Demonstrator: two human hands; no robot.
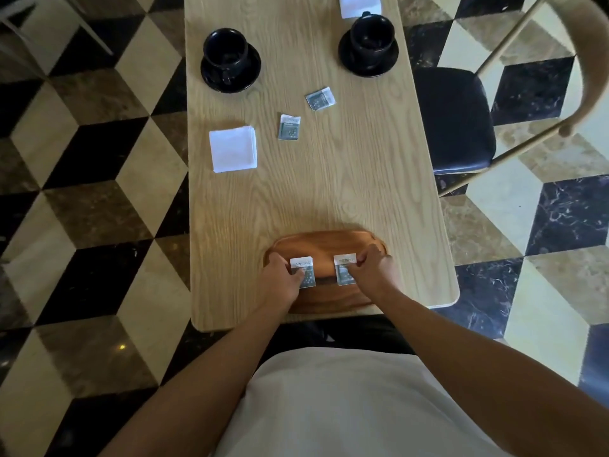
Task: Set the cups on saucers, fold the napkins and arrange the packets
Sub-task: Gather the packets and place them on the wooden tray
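Note:
An oval wooden tray (324,242) lies at the table's near edge. My left hand (283,280) pinches a small grey-and-white packet (304,268) over the tray's left part. My right hand (374,268) pinches a second packet (344,267) over the tray's right part. Two more packets lie loose mid-table, one upright (289,127) and one tilted (320,98). A black cup (225,49) stands on a black saucer (248,75) at far left. Another black cup (371,36) stands on its saucer (390,62) at far right. A folded white napkin (233,153) lies left of centre; another napkin (359,4) lies beyond the right cup.
The light wooden table (346,179) is narrow, with a checkered marble floor (99,192) on both sides. A chair with a black seat (454,120) and pale wooden frame stands close to the table's right edge.

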